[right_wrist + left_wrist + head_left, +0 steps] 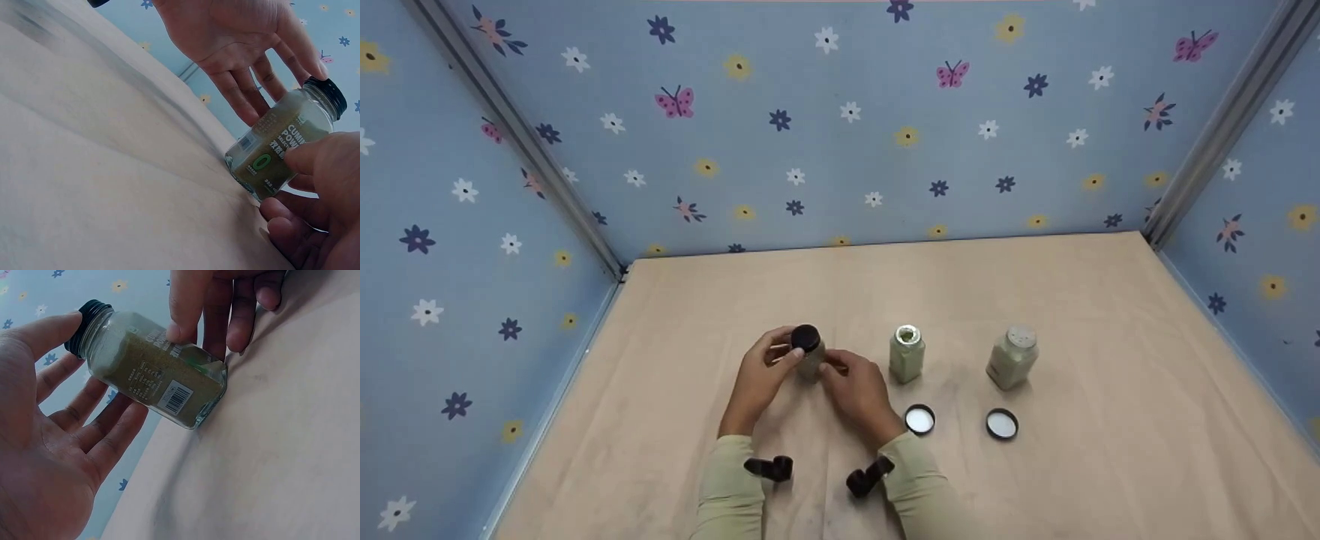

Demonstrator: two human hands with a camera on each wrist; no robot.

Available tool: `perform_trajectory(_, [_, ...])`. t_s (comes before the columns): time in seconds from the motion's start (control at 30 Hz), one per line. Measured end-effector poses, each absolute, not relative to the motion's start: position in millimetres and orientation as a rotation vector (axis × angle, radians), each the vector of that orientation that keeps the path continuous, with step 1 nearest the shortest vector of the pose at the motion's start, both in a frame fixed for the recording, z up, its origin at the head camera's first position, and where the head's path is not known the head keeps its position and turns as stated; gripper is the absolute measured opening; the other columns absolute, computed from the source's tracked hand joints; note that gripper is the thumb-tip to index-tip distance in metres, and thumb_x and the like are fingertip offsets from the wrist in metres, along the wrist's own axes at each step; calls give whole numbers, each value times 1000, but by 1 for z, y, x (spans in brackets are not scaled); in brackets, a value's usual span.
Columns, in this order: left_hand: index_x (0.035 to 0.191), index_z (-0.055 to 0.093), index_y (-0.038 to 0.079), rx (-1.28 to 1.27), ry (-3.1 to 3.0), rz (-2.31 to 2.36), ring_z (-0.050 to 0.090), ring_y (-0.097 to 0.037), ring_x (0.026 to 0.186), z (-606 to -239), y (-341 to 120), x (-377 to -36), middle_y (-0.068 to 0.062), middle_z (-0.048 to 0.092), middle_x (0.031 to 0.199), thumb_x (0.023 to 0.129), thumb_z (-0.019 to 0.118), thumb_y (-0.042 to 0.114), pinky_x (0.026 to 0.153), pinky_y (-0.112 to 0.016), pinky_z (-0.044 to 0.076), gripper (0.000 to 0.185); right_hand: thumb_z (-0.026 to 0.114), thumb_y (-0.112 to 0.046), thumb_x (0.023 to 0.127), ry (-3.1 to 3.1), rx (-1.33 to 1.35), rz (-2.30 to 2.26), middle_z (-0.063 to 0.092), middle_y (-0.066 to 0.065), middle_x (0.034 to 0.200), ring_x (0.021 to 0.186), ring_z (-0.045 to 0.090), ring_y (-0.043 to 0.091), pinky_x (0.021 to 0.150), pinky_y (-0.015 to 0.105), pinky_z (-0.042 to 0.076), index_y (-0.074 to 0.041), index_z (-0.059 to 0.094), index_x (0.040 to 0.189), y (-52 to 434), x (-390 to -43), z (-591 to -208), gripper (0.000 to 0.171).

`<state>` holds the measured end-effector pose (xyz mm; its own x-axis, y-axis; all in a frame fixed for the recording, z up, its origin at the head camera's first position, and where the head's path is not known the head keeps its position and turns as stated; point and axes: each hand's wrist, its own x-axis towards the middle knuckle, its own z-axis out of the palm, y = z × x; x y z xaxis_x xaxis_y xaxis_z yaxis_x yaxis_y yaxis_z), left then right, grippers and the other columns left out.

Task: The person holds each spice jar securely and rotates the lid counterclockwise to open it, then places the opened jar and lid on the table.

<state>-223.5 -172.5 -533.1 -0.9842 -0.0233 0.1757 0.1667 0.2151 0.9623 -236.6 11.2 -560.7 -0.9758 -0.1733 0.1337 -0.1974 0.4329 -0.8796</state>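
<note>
- Beige cloth-covered table [1110, 315], blue flowered walls around it.
- Left hand [757, 379]: fingers nearly straight, thumb tip at the cap, palm beside the jar, not wrapped round it.
- Right hand [859, 390]: thumb and fingers pinch the jar body.
- Clear glass spice jar with black screw cap [808, 352]: between both hands, base on the table.
- Two open glass spice jars [907, 354] [1012, 358] stand to the right.
- Two black lids with white liners [919, 419] [1002, 424] lie in front of those.
</note>
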Motion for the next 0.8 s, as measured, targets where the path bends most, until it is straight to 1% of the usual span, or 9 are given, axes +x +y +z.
perform_trajectory(0.2, [131,63,16,-139,-2293,-1928,62,-26,115,-533,-173,-223,-8,62,124,96,70,27,92,-45,53,37,66,-26,98,-2642,331,1621,71,-1,118,104,67,11,92,36,52,-16,71,125,11,-237,-562,29])
perform_trajectory(0.33, [132,62,14,-128,-2299,-1919,62,-24,115,-534,-173,-224,-9,62,126,97,69,25,93,-43,52,37,66,-25,98,-2633,340,1617,71,-1,118,105,67,11,92,35,52,-16,72,124,11,-237,-562,28])
perform_trajectory(0.5, [132,61,8,-119,-2271,-1952,62,-25,117,-535,-174,-224,-11,61,128,98,68,20,96,-42,51,37,66,-25,98,-2613,358,1634,71,-1,117,104,67,12,92,35,52,-16,72,124,12,-237,-562,28])
perform_trajectory(0.67, [128,62,9,-125,-2252,-1979,63,-24,115,-535,-174,-225,-10,62,125,97,68,19,95,-40,52,33,66,-26,97,-2616,352,1638,72,-1,117,103,67,12,91,35,52,-17,72,124,11,-237,-562,29])
perform_trajectory(0.8, [135,59,9,-147,-2271,-1941,62,-25,116,-535,-175,-224,-10,61,125,98,68,23,94,-39,53,41,66,-26,97,-2624,333,1644,72,-2,116,103,67,11,91,35,52,-17,72,124,10,-236,-562,28])
